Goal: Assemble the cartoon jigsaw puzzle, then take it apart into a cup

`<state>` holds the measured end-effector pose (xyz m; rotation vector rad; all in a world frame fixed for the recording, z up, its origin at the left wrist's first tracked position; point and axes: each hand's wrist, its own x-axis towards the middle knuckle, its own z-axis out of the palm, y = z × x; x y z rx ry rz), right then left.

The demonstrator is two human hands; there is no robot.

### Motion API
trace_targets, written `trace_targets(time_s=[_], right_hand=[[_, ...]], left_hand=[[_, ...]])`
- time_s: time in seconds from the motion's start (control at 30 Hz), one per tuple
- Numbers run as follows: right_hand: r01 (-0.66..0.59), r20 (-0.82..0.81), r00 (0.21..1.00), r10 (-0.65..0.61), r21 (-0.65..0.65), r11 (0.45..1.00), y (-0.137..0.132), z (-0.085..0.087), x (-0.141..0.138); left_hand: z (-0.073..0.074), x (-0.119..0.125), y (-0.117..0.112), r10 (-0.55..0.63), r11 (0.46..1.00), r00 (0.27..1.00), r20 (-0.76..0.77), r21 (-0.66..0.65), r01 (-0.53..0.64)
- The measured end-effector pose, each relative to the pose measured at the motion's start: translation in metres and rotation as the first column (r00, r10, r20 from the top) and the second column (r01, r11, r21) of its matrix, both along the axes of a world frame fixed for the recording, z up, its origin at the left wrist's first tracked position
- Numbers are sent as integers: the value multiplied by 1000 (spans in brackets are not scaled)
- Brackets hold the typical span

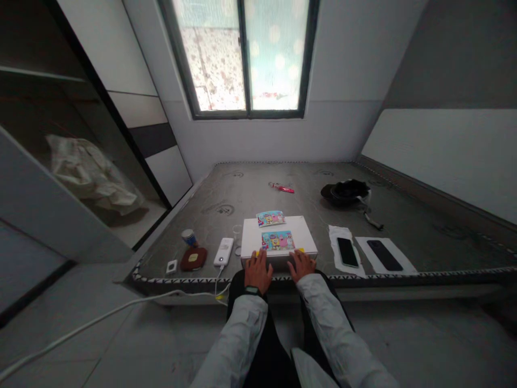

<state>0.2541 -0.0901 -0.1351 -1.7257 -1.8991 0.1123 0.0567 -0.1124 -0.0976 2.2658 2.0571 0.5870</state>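
A flat white box [283,229] lies at the near edge of a bare grey mattress [404,215]. A colourful cartoon picture card [277,240] rests on its top, and a second card [271,217] overlaps its far edge. My left hand [257,270] lies on the box's near left corner, fingers stretched forward. At the near right corner my right hand [301,264] rests the same way, with fingers flat. Both hands touch the box's front edge, and something yellow [299,250] shows beside the fingertips.
Left of the box lie a white power bank [223,251] with a cable, a brown round pad [193,258], a small cup [188,237] and a small white square. Right: two dark phones [348,251] [384,255] on white sheets, a black cap [345,191]. A red item [281,187] lies farther back.
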Motion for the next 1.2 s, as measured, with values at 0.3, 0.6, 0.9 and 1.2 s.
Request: trace_targets(time_s=[0.3,0.6,0.9,1.2], right_hand=[[70,-226,970,-95,-117,991,-23,5,28],[86,-300,944,-141,-187,979,-62,26,45],[-28,-532,846,-29,-99,995,-103,78,17],[-281,-949,35,312,290,915,-261,231,6]], left_hand=[[21,-23,-18,80,949,992,101,-311,-45],[22,-25,-14,36,924,999,32,-382,-21],[16,-7,-9,-31,922,1000,-4,-386,27],[14,-14,-9,-53,917,999,12,-396,53]])
